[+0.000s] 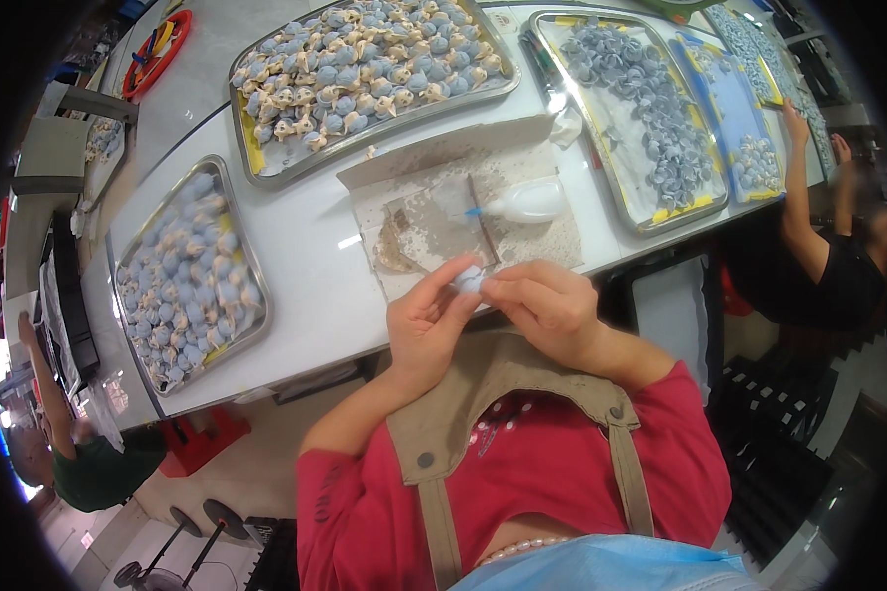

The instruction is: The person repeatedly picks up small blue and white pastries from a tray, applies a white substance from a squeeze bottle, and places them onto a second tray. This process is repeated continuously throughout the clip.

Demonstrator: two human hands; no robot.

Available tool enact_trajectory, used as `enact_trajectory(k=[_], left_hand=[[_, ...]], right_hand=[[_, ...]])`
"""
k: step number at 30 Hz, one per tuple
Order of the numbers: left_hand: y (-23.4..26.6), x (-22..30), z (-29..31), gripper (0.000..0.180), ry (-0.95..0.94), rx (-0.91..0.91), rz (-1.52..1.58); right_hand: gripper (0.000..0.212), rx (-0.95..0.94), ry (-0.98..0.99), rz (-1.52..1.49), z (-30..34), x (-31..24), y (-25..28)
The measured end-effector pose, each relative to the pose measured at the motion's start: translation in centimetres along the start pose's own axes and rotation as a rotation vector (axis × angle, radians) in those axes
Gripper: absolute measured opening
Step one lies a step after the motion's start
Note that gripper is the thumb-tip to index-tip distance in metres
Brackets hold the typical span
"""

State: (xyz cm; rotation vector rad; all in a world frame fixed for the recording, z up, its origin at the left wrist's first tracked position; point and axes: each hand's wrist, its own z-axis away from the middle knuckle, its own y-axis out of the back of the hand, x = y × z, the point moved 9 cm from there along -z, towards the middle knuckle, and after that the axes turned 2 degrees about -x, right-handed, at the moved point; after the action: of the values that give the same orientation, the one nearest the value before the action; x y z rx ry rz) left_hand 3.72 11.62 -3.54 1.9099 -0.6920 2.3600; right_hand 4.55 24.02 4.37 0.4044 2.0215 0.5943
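Note:
Close to my body, over the near edge of a stained cardboard sheet (552, 246), my two hands meet at a small pale blue piece (468, 280). My left hand (426, 320) pinches it between thumb and fingers. My right hand (550, 303) closes on its right side, fingertips pressed together; whether they hold a second small part is hidden. Just beyond them, a white squeeze bottle (532, 203) with a blue nozzle lies on the cardboard. A thin brown stick (482, 222) rests left of the bottle, across a greyish stained patch.
Metal trays of small blue-and-cream figures stand at the far middle (241, 128) and left (258, 286). A right-hand tray (629, 212) holds blue-grey cup-shaped pieces. Beyond it lies a blue tray (724, 118). Co-workers' arms reach in at the right (803, 227) and left (49, 384).

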Motion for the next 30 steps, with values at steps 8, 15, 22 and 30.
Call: enact_trajectory(k=[8, 15, 22, 30], left_hand=[[0.0, 0.5, -0.3, 0.03, -0.02, -0.032, 0.004], [-1.1, 1.2, 0.2, 0.031, -0.015, -0.135, 0.091], [-1.1, 3.3, 0.8, 0.026, -0.231, -0.224, -0.172], [-0.2, 3.8, 1.1, 0.022, -0.251, -0.259, -0.134]], right_hand=[[0.032, -0.017, -0.016, -0.21, -0.1, 2.5, -0.2], [0.055, -0.399, -0.407, -0.757, 0.1, 4.1, -3.3], [0.048, -0.398, -0.314, -0.691, -0.4, 2.6, -3.0], [0.039, -0.409, -0.204, -0.673, -1.6, 0.9, -3.4]])
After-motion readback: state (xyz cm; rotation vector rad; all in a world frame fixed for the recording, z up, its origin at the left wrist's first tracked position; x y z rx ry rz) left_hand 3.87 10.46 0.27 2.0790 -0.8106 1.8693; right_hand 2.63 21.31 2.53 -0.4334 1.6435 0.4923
